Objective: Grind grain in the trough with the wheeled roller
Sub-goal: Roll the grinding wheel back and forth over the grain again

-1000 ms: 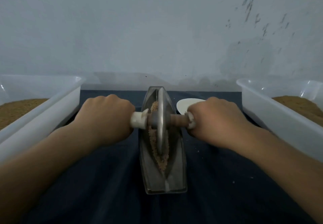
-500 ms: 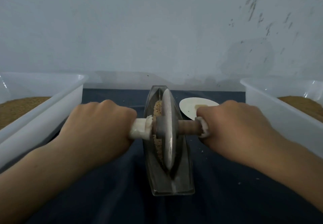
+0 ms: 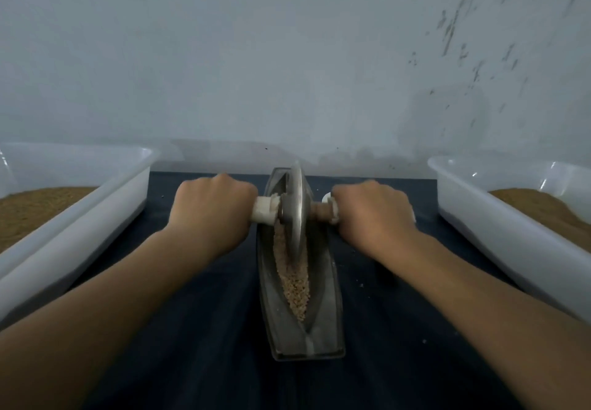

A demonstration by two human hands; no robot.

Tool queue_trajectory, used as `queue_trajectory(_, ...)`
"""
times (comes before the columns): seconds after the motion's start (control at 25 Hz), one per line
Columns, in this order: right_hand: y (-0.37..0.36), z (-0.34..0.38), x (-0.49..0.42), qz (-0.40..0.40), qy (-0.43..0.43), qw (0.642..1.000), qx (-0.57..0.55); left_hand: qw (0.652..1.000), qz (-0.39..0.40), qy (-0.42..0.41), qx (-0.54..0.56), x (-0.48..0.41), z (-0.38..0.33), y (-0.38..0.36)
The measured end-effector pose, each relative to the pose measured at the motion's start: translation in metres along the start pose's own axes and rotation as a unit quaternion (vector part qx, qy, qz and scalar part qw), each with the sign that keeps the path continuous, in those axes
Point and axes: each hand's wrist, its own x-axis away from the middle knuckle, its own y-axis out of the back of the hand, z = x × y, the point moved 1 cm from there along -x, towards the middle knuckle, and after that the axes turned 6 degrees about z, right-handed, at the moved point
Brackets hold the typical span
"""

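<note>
Hands (image 3: 214, 211) (image 3: 374, 214) grip roller (image 3: 295, 211); trough (image 3: 323, 323) seemingly end-on.

Dim, bluish, soft focus; wide-angle edge distortion

The left hand (image 3: 212, 208) and right hand (image 3: 372, 214) are pushing the wheeled roller (image 3: 295, 211) along the trough (image 3: 323, 313) toward the worktop's far edge, uncovering grain (image 3: 295, 285) in the near half and hiding most of the white dish (image 3: 326, 198).

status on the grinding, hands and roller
Left hand and right hand grip the handles of the metal disc roller. Disc at far end of grey boat-shaped trough, tan grain lying nearer. Nothing in the way.
</note>
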Motion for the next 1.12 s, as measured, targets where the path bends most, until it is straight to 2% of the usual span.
queue_trajectory(0.12,0.024,-0.005,0.054,-0.119,0.060,0.990,0.050,0.993,-0.071,-0.090,-0.006,0.049,0.019,0.014)
queue_trajectory(0.16,0.031,-0.007,0.063,-0.121,0.075,0.989,0.040,0.989,-0.096,-0.108,-0.004,0.059,0.028,0.019)
queue_trajectory(0.24,0.036,-0.010,0.068,-0.085,0.075,0.993,0.021,0.990,-0.087,-0.110,0.001,0.060,0.036,0.020)
queue_trajectory(0.36,0.020,-0.001,0.040,0.000,0.007,0.999,0.050,0.998,0.013,-0.046,-0.031,0.037,0.020,0.003)
queue_trajectory(0.48,0.005,0.008,-0.015,0.027,-0.012,0.999,0.029,0.998,0.056,0.002,0.028,-0.016,0.010,-0.018)
queue_trajectory(0.64,0.007,0.010,-0.045,0.083,-0.013,0.996,-0.011,0.997,0.055,0.031,0.040,-0.032,0.007,-0.015)
queue_trajectory(0.76,0.013,0.006,-0.006,0.057,0.012,0.998,0.005,0.999,0.021,0.015,0.026,0.005,0.007,-0.008)
queue_trajectory(0.84,0.021,0.004,0.031,-0.032,0.061,0.996,0.054,1.000,-0.021,-0.021,0.005,0.037,0.012,-0.001)
queue_trajectory(0.92,0.035,0.002,0.050,-0.079,0.077,0.991,0.078,0.998,-0.043,-0.050,-0.008,0.053,0.017,0.008)
queue_trajectory(1.0,0.033,0.006,0.045,-0.030,0.070,0.994,0.079,0.999,-0.006,-0.048,-0.006,0.050,0.014,0.012)
queue_trajectory(1.04,0.028,0.010,0.034,0.015,0.058,0.997,0.056,0.999,0.019,-0.030,0.010,0.044,0.011,0.008)
queue_trajectory(1.12,0.021,0.018,0.003,0.045,0.047,0.997,0.036,0.998,0.051,0.019,0.038,0.019,0.005,-0.001)
